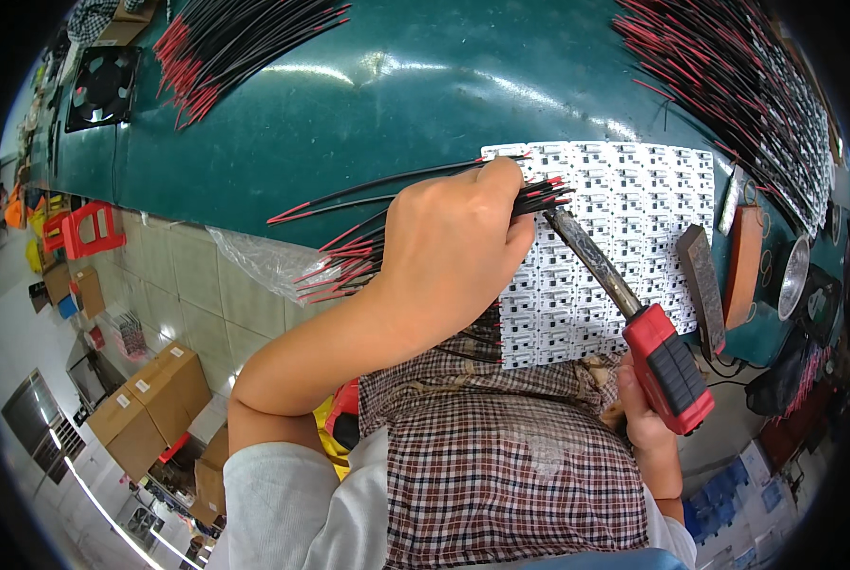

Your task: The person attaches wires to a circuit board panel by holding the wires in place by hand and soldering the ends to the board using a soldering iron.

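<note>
Head view, item by item: your left hand (453, 252) is closed around a bundle of thin red-and-black wires (349, 256), their stripped ends poking out past your knuckles over a white panel of small printed circuit boards (634, 190). Your right hand (639, 413) grips the red-and-black handle of a soldering iron (634, 318), its dark shaft slanting up toward the wire ends. The panel lies on the dark green bench (349, 104). More loose red-and-black wire heaps (226, 43) lie along the bench's far edge.
</note>
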### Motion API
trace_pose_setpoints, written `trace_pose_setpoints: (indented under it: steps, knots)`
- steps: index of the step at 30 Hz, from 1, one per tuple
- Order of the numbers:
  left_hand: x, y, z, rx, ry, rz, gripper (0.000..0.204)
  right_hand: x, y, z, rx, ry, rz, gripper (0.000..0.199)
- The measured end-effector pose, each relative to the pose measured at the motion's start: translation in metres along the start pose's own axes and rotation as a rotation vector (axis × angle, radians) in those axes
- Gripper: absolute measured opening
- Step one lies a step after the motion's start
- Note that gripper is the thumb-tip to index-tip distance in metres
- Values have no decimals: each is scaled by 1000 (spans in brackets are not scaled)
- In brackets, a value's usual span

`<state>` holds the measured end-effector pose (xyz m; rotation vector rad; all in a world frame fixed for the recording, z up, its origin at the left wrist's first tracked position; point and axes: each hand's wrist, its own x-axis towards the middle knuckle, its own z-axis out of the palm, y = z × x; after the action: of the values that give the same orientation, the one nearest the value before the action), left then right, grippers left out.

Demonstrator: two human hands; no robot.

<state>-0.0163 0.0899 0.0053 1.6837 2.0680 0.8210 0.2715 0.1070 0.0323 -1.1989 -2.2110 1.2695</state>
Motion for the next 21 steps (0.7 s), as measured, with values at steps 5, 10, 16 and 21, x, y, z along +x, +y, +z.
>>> trace_pose_setpoints:
  steps: [5, 10, 16, 21]
  knots:
    - [1, 0, 1, -3, 12, 9, 17, -5, 2, -2, -40, 62, -42, 17]
    - [3, -1, 0, 8, 0, -3, 17, -4, -1, 0, -1, 72, -52, 18]
    - [11, -4, -3, -122, -64, -59, 14, -2, 2, 0, -10, 37, -52, 18]
    - [14, -3, -6, -47, -95, -53, 15, -2, -1, 2, 13, 42, -22, 17]
